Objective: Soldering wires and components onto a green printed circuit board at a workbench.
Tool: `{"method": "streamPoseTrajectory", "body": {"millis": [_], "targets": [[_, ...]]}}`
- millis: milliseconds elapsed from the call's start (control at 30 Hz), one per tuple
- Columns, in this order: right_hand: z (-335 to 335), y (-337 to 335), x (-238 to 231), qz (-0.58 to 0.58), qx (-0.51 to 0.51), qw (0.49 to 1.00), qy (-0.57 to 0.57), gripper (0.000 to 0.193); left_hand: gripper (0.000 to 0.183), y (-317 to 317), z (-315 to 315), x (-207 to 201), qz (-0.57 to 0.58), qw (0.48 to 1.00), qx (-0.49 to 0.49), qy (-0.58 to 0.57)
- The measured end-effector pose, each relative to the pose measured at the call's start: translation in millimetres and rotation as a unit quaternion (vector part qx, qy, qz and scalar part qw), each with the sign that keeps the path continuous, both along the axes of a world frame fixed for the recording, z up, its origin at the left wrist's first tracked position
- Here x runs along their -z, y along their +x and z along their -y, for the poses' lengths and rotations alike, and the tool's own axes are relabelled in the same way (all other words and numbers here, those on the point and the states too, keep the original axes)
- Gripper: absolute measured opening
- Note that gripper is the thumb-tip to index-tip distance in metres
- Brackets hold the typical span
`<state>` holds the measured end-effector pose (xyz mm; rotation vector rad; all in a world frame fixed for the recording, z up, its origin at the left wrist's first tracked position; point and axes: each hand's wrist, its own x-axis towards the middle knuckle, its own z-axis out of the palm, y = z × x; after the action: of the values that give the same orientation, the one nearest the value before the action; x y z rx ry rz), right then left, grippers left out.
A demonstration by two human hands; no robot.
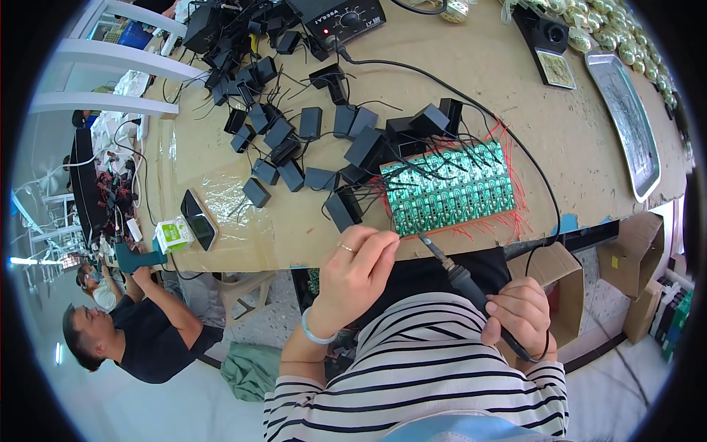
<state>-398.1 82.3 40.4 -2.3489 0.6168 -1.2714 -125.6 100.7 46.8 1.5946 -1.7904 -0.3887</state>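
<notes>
Gripping the soldering iron (471,287) by its dark handle, the right hand (518,313) has its fingers curled closed around it, and the metal tip points away from them, up toward the left fingertips! And there's the left hand (353,276), thumb and forefinger pinched together; whatever might sit between them is too small to tell. A ring (345,247) sits on one finger, a pale bracelet (317,329) at the wrist behind.

Just beyond those left fingertips, and a touch to their right, lies the panel of green circuit boards (449,210), iron tip right by its near edge; contact, I can't call it! Red wires (519,199) fringe the panel, black leads drape across it, and past the fingers crowd the black boxes (364,147), spreading away to the left.

Further out, left of the left fingers, a dark-screened device (199,219) lies on the table (434,74). Far right of the right fingers, it's a metal tray (630,125), and beyond both hands, the soldering station (346,18)! Way off left, a co-worker (158,339) holds a teal drill (136,258).
</notes>
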Motion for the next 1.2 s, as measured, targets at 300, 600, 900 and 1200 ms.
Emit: {"method": "streamPoseTrajectory", "body": {"millis": [300, 600, 900, 1200], "targets": [[2, 7, 5, -0.005, -0.020, 1.000, 0.006, 0.011, 0.017, 1, 9, 3, 0.099, 0.994, 0.042, -0.034], [5, 8, 5, -0.006, -0.023, 1.000, -0.002, 0.009, 0.018, -1, 13, 1, 0.122, 0.991, 0.043, -0.019], [-1, 11, 5, 0.038, 0.025, 0.993, 0.113, 0.004, 0.019, -2, 14, 2, 0.132, 0.990, 0.047, -0.014], [-6, -7, 8, 0.095, 0.057, 0.988, 0.104, 0.011, 0.020, -3, 14, 1, 0.138, 0.989, 0.043, -0.023]]}}
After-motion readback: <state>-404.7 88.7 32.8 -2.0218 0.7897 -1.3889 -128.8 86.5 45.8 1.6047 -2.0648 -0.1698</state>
